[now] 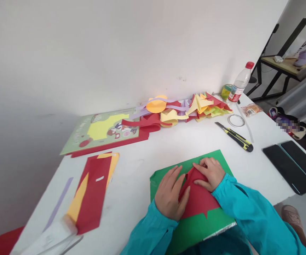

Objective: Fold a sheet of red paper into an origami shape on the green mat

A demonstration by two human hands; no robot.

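On a green board (195,230) (head view), two hands met a red paper (197,203) with a raised fold.
The left hand (171,194) lay spread, fingers parted, at the paper's left side; the right hand (210,174), partly curled, touched the right (whether it gripped could not be told). A yellow-and-black cutter (235,138) lay apart, beyond the board.

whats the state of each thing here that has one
left hand: open, on the red paper
right hand: open, on the red paper
red paper: partly folded
green sheet: corner creased
pale yellow strip: curled
bottle: upright, capped
cutter: lying down, blade unclear
phones: screens dark
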